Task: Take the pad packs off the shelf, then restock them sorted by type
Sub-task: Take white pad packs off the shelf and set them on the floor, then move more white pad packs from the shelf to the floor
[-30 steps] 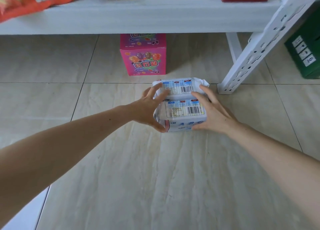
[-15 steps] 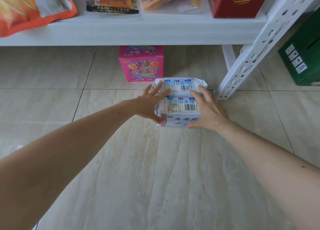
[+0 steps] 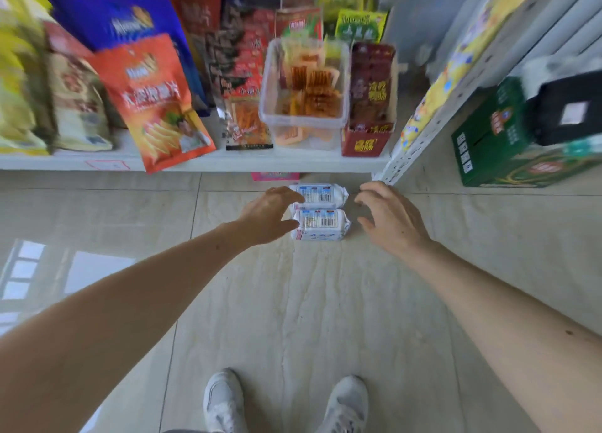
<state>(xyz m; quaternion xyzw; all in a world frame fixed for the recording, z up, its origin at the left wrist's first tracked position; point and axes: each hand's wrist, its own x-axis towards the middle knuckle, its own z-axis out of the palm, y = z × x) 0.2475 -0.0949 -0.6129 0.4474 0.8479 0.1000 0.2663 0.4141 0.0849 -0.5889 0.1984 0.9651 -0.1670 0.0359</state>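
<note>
Head view: two pad packs (image 3: pixel 321 217) lie flat, long axes left-right.

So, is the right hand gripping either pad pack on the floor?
No, the right hand hovers open beside the two pad packs, with bare floor between.

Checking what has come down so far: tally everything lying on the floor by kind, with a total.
White pad packs: 2
Pink boxes: 1, under the shelf
Green cartons: 1, right of the shelf post
Total: 4
</note>
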